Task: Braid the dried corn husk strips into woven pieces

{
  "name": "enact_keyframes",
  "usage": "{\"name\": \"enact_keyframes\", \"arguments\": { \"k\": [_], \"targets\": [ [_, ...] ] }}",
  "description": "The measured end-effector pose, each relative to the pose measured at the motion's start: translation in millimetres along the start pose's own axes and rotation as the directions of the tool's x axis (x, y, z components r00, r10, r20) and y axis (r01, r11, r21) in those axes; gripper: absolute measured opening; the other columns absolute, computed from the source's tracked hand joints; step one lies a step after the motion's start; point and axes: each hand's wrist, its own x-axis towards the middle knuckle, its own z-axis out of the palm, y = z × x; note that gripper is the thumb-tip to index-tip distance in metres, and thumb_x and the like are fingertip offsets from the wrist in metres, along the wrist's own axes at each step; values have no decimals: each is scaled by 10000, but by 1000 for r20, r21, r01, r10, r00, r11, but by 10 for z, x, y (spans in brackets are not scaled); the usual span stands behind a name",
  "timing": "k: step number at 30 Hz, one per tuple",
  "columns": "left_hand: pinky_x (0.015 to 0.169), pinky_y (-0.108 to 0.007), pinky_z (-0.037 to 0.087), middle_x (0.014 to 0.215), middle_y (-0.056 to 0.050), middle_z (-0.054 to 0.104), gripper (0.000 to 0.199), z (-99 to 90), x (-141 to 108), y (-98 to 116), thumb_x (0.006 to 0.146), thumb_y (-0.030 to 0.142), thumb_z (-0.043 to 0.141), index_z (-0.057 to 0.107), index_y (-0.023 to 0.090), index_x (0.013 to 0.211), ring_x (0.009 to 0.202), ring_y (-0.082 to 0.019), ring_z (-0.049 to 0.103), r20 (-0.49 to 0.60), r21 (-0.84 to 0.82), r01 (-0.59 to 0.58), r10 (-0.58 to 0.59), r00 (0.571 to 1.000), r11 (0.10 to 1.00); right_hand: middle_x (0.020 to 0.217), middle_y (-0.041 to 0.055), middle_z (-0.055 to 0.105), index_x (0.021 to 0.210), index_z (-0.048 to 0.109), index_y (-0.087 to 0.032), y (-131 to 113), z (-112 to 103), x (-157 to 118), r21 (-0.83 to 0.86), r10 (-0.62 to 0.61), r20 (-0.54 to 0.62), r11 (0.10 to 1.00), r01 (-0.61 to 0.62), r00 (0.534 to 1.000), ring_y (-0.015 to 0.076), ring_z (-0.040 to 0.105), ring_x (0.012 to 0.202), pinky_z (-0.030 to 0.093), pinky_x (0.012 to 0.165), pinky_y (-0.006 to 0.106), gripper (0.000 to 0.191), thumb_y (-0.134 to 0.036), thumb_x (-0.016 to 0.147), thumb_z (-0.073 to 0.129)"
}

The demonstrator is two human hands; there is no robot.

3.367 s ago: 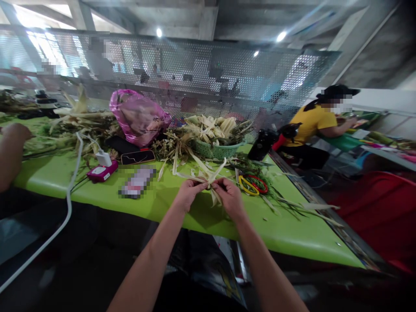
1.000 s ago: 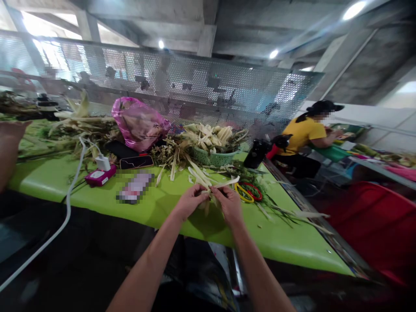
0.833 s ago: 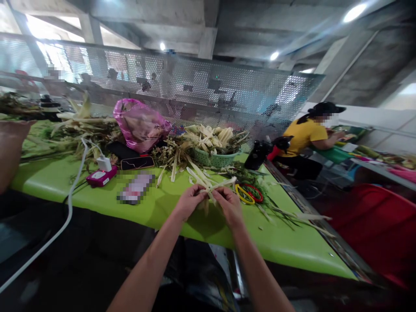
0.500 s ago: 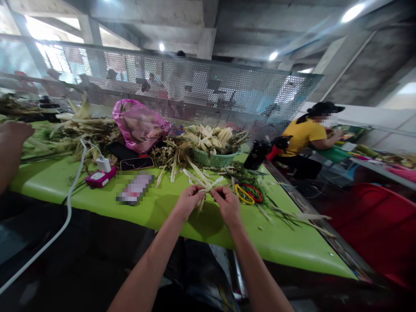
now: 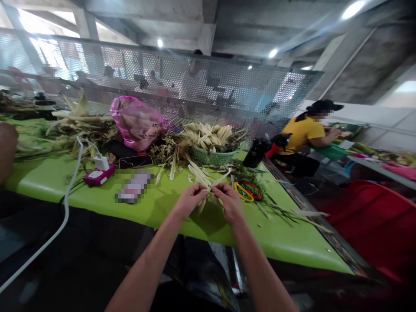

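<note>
My left hand (image 5: 191, 200) pinches a bundle of pale, husk-like leaf strips (image 5: 203, 177) between thumb and fingers. From the other side my right hand (image 5: 228, 200) grips the same bundle close by, the two sets of fingertips almost meeting. The strips fan out beyond my fingers, and a few ends hang below them. Just right of my right hand lie scissors (image 5: 248, 191) with yellow and red handles, on green plant scraps (image 5: 269, 199). Behind the bundle stands a green basket (image 5: 212, 158) heaped with pale folded husk pieces (image 5: 211, 135).
A pink plastic bag (image 5: 138, 123), a phone (image 5: 135, 161), a blurred-out flat item (image 5: 134, 187) and a purple socket box (image 5: 99, 175) with a white cable occupy the green table (image 5: 162, 212). A perforated metal screen (image 5: 146, 73) rises behind. At right sits a person in yellow (image 5: 303, 132).
My hands stay on the bundle and shift slightly. The strip ends above my right hand now stand more upright and spread. The other person's arm at the far left has drawn back leftward.
</note>
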Motion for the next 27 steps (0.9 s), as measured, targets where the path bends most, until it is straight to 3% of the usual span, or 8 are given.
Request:
{"name": "enact_keyframes", "arguments": {
  "k": [3, 7, 10, 15, 18, 22, 27],
  "targets": [
    [639, -240, 397, 678, 3, 587, 254, -9, 13, -41, 699, 369, 655, 623, 138, 797, 634, -108, 500, -6, 152, -31, 32, 999, 988, 648, -22, 603, 716, 641, -195, 14, 12, -1, -52, -50, -10, 997, 50, 999, 119, 521, 565, 421, 570, 255, 214, -364, 647, 754],
    [673, -251, 405, 709, -6, 621, 147, -22, 49, -103, 751, 261, 558, 643, 146, 783, 680, -132, 528, 39, 437, -152, 150, 988, 887, 672, -7, 593, 736, 635, -189, 0, 27, -12, -202, -145, -10, 969, 140, 989, 130, 516, 619, 415, 602, 260, 201, -364, 686, 719],
    [726, -266, 420, 785, -21, 664, 164, -18, 74, -132, 761, 261, 553, 657, 154, 828, 755, -159, 571, 31, 496, -171, 180, 983, 851, 674, 1, 598, 725, 633, -178, -18, 34, -5, -277, -156, -8, 950, 148, 988, 136, 520, 630, 423, 627, 271, 220, -382, 689, 707],
    [740, -255, 433, 782, -32, 645, 188, -31, 83, -126, 751, 322, 611, 628, 154, 833, 749, -141, 568, -99, 201, -121, 143, 985, 972, 788, 36, 650, 862, 654, -178, -41, 54, -14, -309, -175, 12, 936, 170, 984, 164, 563, 703, 448, 657, 286, 273, -421, 740, 661],
    [701, -241, 424, 748, -20, 624, 228, -46, 72, -102, 709, 352, 669, 626, 158, 822, 703, -121, 544, -149, 40, -92, 97, 984, 995, 729, 25, 630, 810, 647, -182, -64, 67, -45, -371, -188, 49, 909, 192, 981, 160, 547, 657, 441, 627, 282, 259, -423, 722, 682],
    [772, -247, 427, 847, -41, 650, 282, -42, 65, -81, 678, 348, 708, 643, 157, 875, 786, -133, 568, -114, -86, -141, 131, 985, 986, 654, 10, 597, 731, 636, -181, -66, 64, -63, -400, -204, 35, 894, 201, 978, 152, 516, 602, 426, 593, 281, 257, -430, 705, 693],
    [832, -268, 423, 905, -50, 662, 292, -27, 56, -78, 672, 285, 714, 634, 161, 924, 856, -149, 581, -64, -100, -140, 134, 989, 985, 721, 26, 631, 819, 658, -172, -34, 47, -40, -322, -135, 68, 935, 149, 989, 157, 541, 640, 443, 603, 277, 290, -445, 723, 678]
  ]
}}
